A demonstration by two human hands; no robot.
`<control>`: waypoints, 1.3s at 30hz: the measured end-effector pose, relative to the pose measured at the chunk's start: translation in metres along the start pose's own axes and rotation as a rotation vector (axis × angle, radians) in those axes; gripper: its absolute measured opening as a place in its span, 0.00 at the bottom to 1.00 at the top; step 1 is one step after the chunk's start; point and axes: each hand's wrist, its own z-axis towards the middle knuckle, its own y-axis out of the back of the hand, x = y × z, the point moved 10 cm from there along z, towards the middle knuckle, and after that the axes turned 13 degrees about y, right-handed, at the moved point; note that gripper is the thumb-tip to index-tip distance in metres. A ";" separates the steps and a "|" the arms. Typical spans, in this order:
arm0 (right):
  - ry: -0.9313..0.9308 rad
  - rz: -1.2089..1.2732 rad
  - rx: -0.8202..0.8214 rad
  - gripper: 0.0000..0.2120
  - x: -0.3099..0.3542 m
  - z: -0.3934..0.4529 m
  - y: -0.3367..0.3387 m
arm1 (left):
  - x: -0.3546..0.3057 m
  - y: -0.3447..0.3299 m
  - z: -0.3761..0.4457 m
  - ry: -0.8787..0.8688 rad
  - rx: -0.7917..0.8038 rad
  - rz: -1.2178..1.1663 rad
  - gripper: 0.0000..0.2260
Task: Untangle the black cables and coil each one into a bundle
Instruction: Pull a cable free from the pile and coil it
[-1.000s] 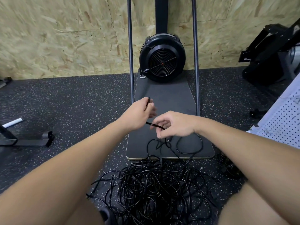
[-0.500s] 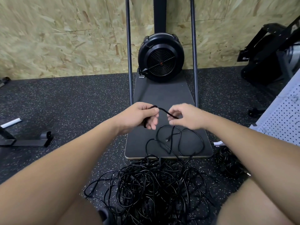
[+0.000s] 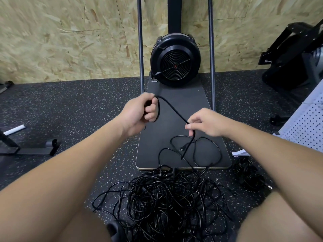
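- Nearest to the camera, on the speckled floor point(image 3: 70, 109) between the person's legs, lies the big tangle of black cables point(image 3: 164, 203); many loops cross each other and I cannot count how many cables are in it.
- A little to the right of the tangle lies a small bundle point(image 3: 248, 173) that looks already coiled, so by my judgement the task is at an early stage.
- Further on, some loose loops and a plug point(image 3: 181, 149) lie on the dark board point(image 3: 185, 105) of the machine.
- Above the board, one cable point(image 3: 172, 107) runs between the two hands. The right hand point(image 3: 208, 122) pinches it between thumb and fingertips, and the cable hangs down from this pinch. The left hand point(image 3: 139, 113) has its fingers curled around the cable, with a first small loop beside the fingers.
- The step seems to be the start of coiling one cable. The next move probably needs the right hand to feed more length to the left hand, while the cable slides free of the tangle without a snag.
- The far end of this cable is lost in the tangle. Behind it, the round fan housing point(image 3: 175, 61) stands against the wooden wall point(image 3: 61, 41); the poles are cut off at the top.
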 end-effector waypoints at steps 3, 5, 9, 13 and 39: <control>0.007 0.195 -0.150 0.12 0.018 -0.005 0.017 | -0.008 0.004 -0.005 0.010 0.008 -0.028 0.12; 0.026 0.190 -0.187 0.11 0.029 -0.002 0.019 | -0.005 -0.001 -0.007 0.034 0.038 -0.011 0.11; 0.106 -0.022 -0.106 0.09 0.059 0.006 0.001 | 0.010 -0.023 -0.009 0.086 0.109 0.013 0.10; 0.168 -0.071 -0.029 0.07 0.087 0.007 -0.009 | 0.014 -0.022 -0.005 0.032 0.030 0.064 0.10; -0.077 0.216 -0.027 0.21 -0.002 0.000 -0.024 | 0.024 -0.025 0.009 -0.020 -0.062 0.432 0.19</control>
